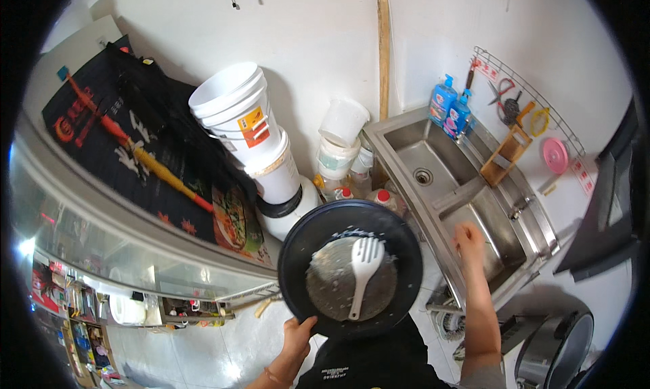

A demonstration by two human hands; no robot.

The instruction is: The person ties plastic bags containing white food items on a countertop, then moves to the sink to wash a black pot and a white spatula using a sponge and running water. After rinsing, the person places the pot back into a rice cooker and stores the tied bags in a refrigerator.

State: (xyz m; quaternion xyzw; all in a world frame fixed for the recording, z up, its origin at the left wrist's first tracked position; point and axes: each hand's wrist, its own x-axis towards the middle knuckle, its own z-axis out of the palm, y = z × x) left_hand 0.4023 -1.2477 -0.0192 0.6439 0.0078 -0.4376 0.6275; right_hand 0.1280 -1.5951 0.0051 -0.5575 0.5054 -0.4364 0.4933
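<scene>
My left hand (298, 333) grips the near-left rim of a round black frying pan (292, 267), thumb over the edge. Shallow cloudy liquid (325, 267) with whitish foam and small bits covers part of the pan's bottom. In it rests a white slotted turner (366, 259), its handle toward me. My right hand (468, 240) is blurred above the nearer basin of a stainless steel double sink (447, 203), its fingers curled. Whether it holds anything small is not clear. A faucet (519, 207) sits on the sink's back ledge, beyond that hand.
Stacked white plastic buckets (231, 109) stand against the wall, left of red-capped jugs (383, 198). On the sink are blue pump bottles (443, 99) and a wooden grater (505, 155). Tools hang from a wire rack (528, 97). A glass-fronted case (152, 267) borders the left.
</scene>
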